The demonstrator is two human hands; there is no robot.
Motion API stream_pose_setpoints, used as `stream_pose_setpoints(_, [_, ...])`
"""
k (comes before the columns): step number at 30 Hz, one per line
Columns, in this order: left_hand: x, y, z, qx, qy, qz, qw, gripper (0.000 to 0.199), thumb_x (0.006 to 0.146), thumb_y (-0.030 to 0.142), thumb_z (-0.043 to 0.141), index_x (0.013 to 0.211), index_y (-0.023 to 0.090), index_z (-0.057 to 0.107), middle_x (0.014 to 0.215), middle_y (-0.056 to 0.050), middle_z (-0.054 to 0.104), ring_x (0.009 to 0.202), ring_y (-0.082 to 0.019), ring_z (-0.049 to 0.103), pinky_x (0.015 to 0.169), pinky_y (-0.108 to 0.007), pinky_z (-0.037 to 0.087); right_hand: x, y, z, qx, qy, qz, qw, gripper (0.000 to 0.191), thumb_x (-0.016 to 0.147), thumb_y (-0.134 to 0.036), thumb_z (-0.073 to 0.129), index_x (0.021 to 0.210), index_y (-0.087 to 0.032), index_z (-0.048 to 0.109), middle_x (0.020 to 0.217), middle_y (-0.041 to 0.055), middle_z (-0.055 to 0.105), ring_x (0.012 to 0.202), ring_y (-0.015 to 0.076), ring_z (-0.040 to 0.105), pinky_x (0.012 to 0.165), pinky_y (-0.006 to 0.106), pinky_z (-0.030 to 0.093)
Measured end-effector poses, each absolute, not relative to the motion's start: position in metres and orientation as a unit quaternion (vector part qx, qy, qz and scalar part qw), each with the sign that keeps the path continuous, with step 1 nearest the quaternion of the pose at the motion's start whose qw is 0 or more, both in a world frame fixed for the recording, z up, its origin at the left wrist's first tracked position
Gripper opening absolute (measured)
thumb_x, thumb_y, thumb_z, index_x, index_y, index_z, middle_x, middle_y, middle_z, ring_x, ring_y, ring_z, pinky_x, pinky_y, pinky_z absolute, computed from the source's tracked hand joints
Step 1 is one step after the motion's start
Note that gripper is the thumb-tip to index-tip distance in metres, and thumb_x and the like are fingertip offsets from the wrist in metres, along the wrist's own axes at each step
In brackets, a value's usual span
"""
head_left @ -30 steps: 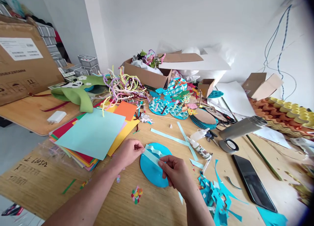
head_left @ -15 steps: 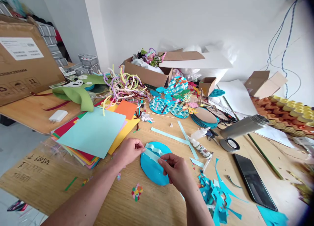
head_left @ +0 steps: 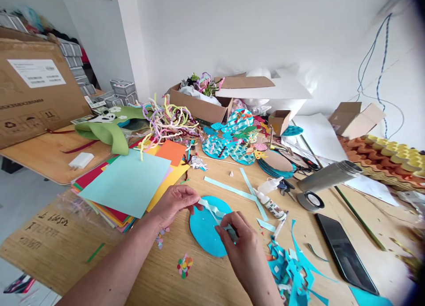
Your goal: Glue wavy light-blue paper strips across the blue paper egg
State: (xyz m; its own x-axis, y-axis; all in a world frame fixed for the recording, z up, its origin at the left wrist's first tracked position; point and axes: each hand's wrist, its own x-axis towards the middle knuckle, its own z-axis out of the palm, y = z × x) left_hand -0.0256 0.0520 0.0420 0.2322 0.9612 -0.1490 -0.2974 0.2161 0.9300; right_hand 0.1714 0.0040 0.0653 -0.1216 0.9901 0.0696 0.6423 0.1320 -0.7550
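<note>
A round blue paper disc (head_left: pixel 204 237) lies on the table beneath my hands. Between them stretches a narrow pale-blue paper strip (head_left: pixel 211 213), seen nearly edge-on above the disc's upper part. My left hand (head_left: pixel 179 202) pinches its left end at the disc's upper left edge. At the other end, my right hand (head_left: pixel 241 235) has thumb and fingers closed on the strip and covers the disc's right side. Behind it, a wavy pale strip partly shows along the disc's top. Small pale dots, perhaps glue, mark the disc's surface.
Loose pale-blue strips (head_left: pixel 229 187), a glue bottle (head_left: pixel 270 205) and blue paper scraps (head_left: pixel 292 266) lie to the right, beside a phone (head_left: pixel 345 253). Coloured paper sheets (head_left: pixel 126 182) are stacked at left. Paper dots (head_left: pixel 184 265) sit in front; an open metal flask (head_left: pixel 328 175) lies at right.
The held strip has turned from showing its flat face to nearly edge-on. My right hand has rotated and shifted slightly down; my left keeps its pinch. The view has tilted up slightly.
</note>
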Motion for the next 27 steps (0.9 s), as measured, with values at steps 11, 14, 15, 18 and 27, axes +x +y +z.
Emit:
stream_pose_setpoints(11, [-0.029, 0.051, 0.038, 0.447, 0.430, 0.448, 0.644, 0.028, 0.062, 0.030, 0.080, 0.082, 0.015, 0.066, 0.069, 0.001, 0.066, 0.061, -0.011, 0.059, 0.060, -0.023, 0.047, 0.183, -0.006, 0.068, -0.625, -0.658, 0.288, 0.305, 0.021, 0.086, -0.042, 0.054, 0.088, -0.022, 0.060, 0.073, 0.0021, 0.061, 0.063, 0.0170, 0.056, 0.056, 0.025, 0.041])
stream_pose_setpoints(14, [-0.029, 0.053, 0.035, 0.473, 0.457, 0.421, 0.624, 0.036, 0.063, 0.031, 0.079, 0.093, 0.015, 0.068, 0.076, -0.001, 0.068, 0.067, -0.013, 0.062, 0.063, -0.025, 0.049, 0.185, 0.000, 0.075, -0.632, -0.653, 0.320, 0.269, 0.026, 0.085, -0.045, 0.054, 0.090, -0.021, 0.063, 0.074, 0.0039, 0.066, 0.064, 0.0182, 0.058, 0.057, 0.026, 0.041])
stream_pose_setpoints(15, [-0.029, 0.054, 0.033, 0.488, 0.467, 0.411, 0.612, 0.036, 0.064, 0.033, 0.077, 0.093, 0.015, 0.068, 0.077, -0.002, 0.069, 0.067, -0.014, 0.062, 0.064, -0.026, 0.049, 0.185, 0.003, 0.077, -0.631, -0.657, 0.326, 0.253, 0.025, 0.084, -0.044, 0.054, 0.085, -0.021, 0.064, 0.073, 0.0039, 0.066, 0.064, 0.0182, 0.058, 0.057, 0.026, 0.040])
stream_pose_setpoints(18, [-0.029, 0.057, 0.026, 0.532, 0.492, 0.380, 0.576, 0.031, 0.068, 0.038, 0.072, 0.087, 0.014, 0.070, 0.073, -0.003, 0.070, 0.064, -0.014, 0.061, 0.062, -0.027, 0.048, 0.183, 0.009, 0.075, -0.635, -0.662, 0.324, 0.230, 0.028, 0.084, -0.043, 0.054, 0.071, -0.021, 0.062, 0.062, 0.0020, 0.063, 0.056, 0.0165, 0.055, 0.052, 0.026, 0.035])
stream_pose_setpoints(27, [-0.032, 0.059, 0.005, 0.562, 0.536, 0.346, 0.526, 0.021, 0.071, 0.032, 0.068, 0.084, 0.016, 0.072, 0.077, -0.004, 0.072, 0.073, -0.018, 0.064, 0.067, -0.027, 0.048, 0.177, 0.015, 0.051, -0.659, -0.632, 0.341, 0.224, 0.030, 0.080, -0.047, 0.054, 0.076, -0.020, 0.066, 0.057, 0.0022, 0.061, 0.052, 0.0168, 0.051, 0.048, 0.026, 0.032])
